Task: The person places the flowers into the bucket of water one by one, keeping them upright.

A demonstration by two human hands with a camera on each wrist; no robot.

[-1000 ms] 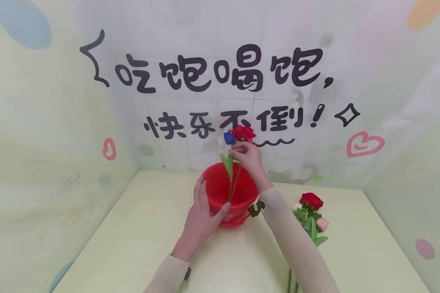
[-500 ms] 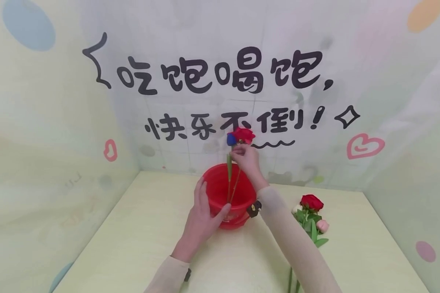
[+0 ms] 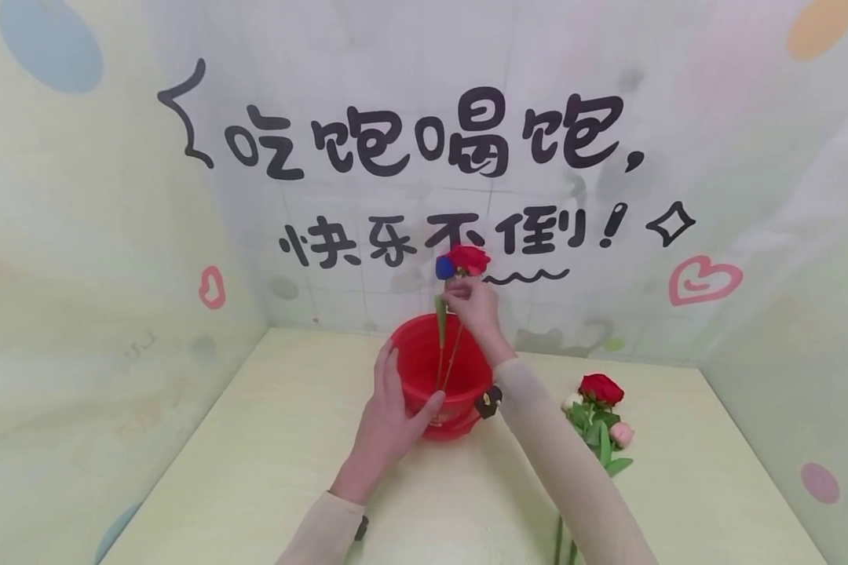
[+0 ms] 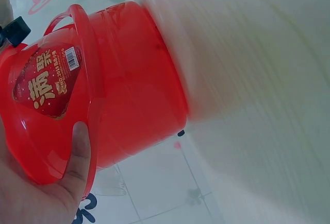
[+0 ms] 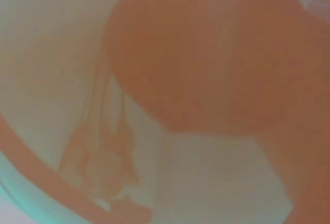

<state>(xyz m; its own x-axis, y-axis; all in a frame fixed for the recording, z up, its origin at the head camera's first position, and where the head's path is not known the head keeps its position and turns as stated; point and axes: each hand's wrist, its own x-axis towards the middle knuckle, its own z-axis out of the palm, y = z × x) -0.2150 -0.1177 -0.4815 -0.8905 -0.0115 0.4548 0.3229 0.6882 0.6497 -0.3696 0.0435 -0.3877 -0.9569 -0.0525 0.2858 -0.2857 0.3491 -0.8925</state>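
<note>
The red plastic bucket (image 3: 433, 345) stands on the table, its mouth facing up. My left hand (image 3: 389, 416) grips its near left rim, and in the left wrist view the thumb (image 4: 80, 152) lies along the outside below a label. Above the bucket, my right hand (image 3: 473, 302) pinches stems just under a blue flower bud (image 3: 445, 267) and a red flower (image 3: 469, 260). Those two flowers stand upright, a green leaf (image 3: 440, 320) on one, with their lower stems (image 3: 448, 365) inside the bucket. The stem ends are hidden by the near wall.
To the right on the table (image 3: 254, 471) lie more flowers: a red rose (image 3: 601, 389), a pale pink bud (image 3: 622, 433) and a whitish one, with green leaves; the right forearm covers part of their stems. A printed backdrop (image 3: 367, 314) rises behind. The right wrist view is hazy.
The blue bud has shifted slightly right, closer to the red flower, and its leaf has turned edge-on. My left hand keeps its place on the bucket.
</note>
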